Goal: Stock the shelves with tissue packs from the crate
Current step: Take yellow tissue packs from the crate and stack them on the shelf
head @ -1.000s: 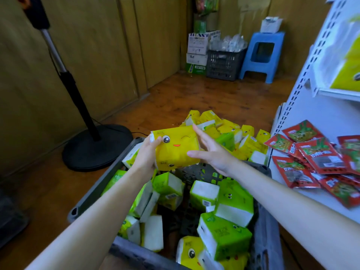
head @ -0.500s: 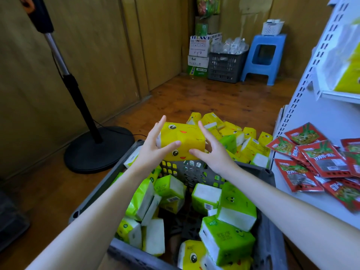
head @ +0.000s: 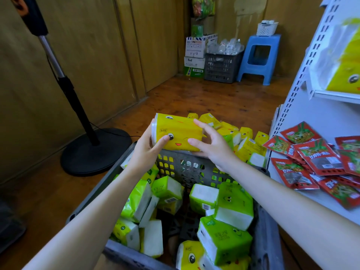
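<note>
a grey plastic crate fills the lower middle, seen from above. inside it lie many tissue packs, mostly green packs tumbled at all angles, several with white ends showing. a yellow pack with a cartoon eye lies at the crate's near edge. just beyond the crate's far wall a heap of yellow packs sits on the wooden floor. right of the crate a white shelf carries overlapping red snack sachets. left of the crate stands a black pole stand on a round base. far beyond the crate are a dark basket and a blue stool

both bare arms reach forward over the crate. the held tissue pack, yellow with a smiling face, is in the air above the crate's far wall. the left hand has its grip around the pack's left end, thumb on the front. the right hand has its grip on the right end, thumb on the front, fingers spread over the top
</note>
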